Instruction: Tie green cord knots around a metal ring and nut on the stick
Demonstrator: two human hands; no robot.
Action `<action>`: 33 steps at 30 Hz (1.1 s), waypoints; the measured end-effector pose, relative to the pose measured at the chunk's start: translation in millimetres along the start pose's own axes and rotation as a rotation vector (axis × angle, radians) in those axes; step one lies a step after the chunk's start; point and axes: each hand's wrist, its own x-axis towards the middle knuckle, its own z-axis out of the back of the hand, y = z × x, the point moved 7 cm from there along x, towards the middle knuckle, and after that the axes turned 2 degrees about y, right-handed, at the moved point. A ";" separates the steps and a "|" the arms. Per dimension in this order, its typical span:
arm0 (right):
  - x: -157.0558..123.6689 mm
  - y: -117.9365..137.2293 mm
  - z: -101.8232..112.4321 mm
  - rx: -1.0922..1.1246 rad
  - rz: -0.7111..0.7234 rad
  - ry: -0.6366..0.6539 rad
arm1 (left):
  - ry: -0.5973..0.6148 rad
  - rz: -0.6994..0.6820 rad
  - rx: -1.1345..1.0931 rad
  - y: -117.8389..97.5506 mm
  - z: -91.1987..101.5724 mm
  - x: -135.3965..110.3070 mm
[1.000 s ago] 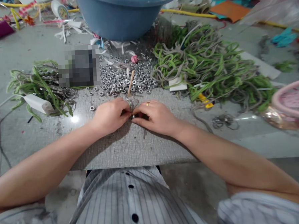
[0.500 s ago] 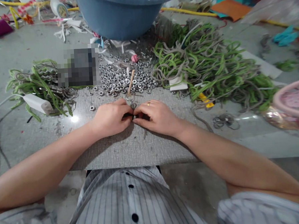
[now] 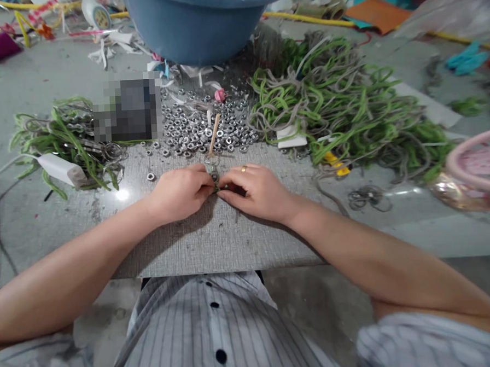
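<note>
At the middle of the near part of the grey table (image 3: 170, 250), the left hand (image 3: 184, 195) and the right hand (image 3: 254, 194) meet, fingertips nearly together, with a small cord piece (image 3: 214, 176) between them; the left thumb and forefinger look pinched on it, and the right thumb and forefinger seem to grip it too, though the fingers hide the exact contact; its far end is too small to make out; for work this fine, I would judge it best to let one pinch anchor firmly while the other makes the small adjustments, to steady both hands against the table, and to leave the worked part clear of the fingertips so the eye can follow it; soft cord would probably flatten or slip if squeezed too near its end; a wooden stick (image 3: 215, 134) and loose metal nuts (image 3: 185, 137) lie just beyond, near enough to be brushed; as for containers, the blue basin (image 3: 198, 35) stands behind the nuts, its outer wall toward us and its contents hidden; the pink-rimmed basket (image 3: 457, 153) is cut off at the right edge, something pink inside, contents or lining I cannot tell; the nuts lie in the open, beside a heap of green and grey cords (image 3: 339, 107)
</note>
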 end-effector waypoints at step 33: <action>-4.2 20.5 -5.4 -0.060 0.130 0.116 | -0.073 -0.001 -0.064 4.8 1.1 1.1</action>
